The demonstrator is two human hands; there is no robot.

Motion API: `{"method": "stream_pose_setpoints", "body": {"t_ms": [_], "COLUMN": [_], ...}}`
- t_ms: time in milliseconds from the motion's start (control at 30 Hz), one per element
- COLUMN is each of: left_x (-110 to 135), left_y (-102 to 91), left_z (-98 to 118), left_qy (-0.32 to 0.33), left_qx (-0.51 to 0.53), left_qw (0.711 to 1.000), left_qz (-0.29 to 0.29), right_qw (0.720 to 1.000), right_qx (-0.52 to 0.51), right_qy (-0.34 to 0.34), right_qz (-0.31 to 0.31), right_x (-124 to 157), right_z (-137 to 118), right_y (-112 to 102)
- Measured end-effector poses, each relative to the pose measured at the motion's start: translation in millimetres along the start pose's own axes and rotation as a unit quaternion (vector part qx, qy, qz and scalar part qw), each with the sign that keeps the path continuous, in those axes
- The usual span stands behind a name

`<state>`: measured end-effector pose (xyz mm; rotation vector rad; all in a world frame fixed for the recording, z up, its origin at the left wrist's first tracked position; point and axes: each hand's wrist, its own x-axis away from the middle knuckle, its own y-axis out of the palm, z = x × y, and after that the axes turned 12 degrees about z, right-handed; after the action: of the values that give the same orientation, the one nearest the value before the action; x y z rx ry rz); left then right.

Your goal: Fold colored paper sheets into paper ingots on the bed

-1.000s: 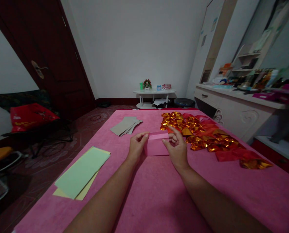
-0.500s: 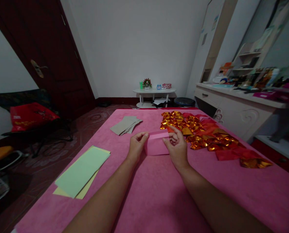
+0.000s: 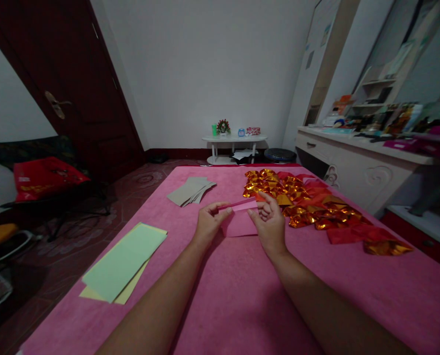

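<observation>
Between my two hands is a pink sheet of paper (image 3: 239, 225), held just above the pink cloth with a fold along its far edge. My left hand (image 3: 209, 221) pinches its left side, the thumb lying over the top near the fold. On the right side, my right hand (image 3: 269, 222) grips the sheet with the thumb in front and the fingers curled behind. Beyond my right hand lie gold foil and red wrapped pieces (image 3: 272, 185). A fanned stack of grey cards (image 3: 191, 191) rests past my left hand.
Green and yellow paper sheets (image 3: 127, 261) lie at the left on the pink-covered table (image 3: 235, 301). Behind it stands a small white table (image 3: 235, 139). A cluttered dresser (image 3: 353, 153) flanks the right side; a chair with a red bag (image 3: 50, 178) is at the left.
My left thumb has slid right and inward over the sheet's top edge, which now folds over more sharply. My right hand stays nearly in place.
</observation>
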<state>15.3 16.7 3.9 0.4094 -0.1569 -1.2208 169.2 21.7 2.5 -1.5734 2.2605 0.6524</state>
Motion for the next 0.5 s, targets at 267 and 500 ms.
{"method": "stream_pose_setpoints", "body": {"t_ms": [267, 500], "left_x": [-4.2, -8.2], "left_y": [-4.1, -6.4], "left_z": [-3.3, -10.1], "left_qy": [0.043, 0.087], "left_qx": [-0.054, -0.086], "left_qw": [0.998, 0.991], "left_qz": [0.014, 0.044], "right_qw": [1.000, 1.000], "right_qx": [0.010, 0.000], "right_qy": [-0.002, 0.017], "right_qz": [0.000, -0.015], "right_x": [0.5, 1.9], "right_z": [2.5, -0.5], "right_y": [0.1, -0.7]}}
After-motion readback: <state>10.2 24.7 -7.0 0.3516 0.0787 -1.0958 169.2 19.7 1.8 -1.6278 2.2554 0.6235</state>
